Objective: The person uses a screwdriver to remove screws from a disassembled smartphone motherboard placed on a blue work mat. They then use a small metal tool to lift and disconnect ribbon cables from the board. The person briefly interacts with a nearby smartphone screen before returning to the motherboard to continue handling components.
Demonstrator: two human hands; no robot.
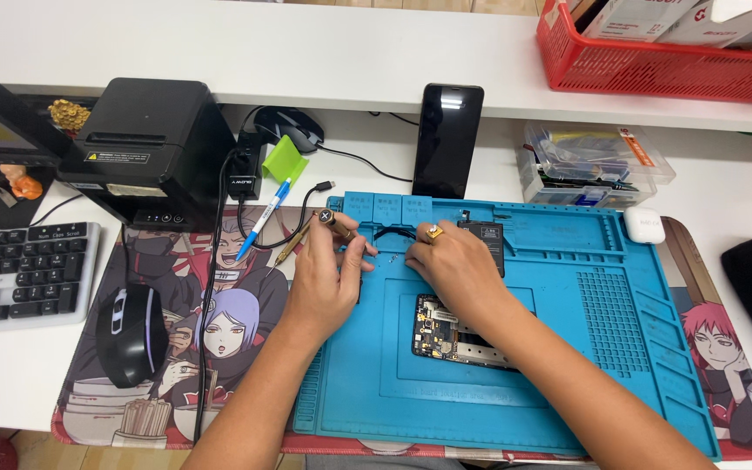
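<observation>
Your left hand (328, 278) gripping brass-tipped screwdriver (334, 225), fingers curled tight round handle, sitting at top-left edge of blue repair mat (567, 348). Your right hand (454, 265), gold ring on finger, reaching fingertips-down toward mat's top tray slots just beside left hand; can't tell if it's pinching anything. Opened phone (450, 335) lying mid-mat, partly under your right wrist. Black phone (448, 139) leaning against shelf behind mat. Mouse (130, 332) sitting well left on desk.

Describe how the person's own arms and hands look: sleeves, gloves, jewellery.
Both forearms are bare, with no sleeves in view and no gloves. The right hand wears a chunky gold ring with a dark top on one finger. The left hand shows no ring, watch or band.
</observation>
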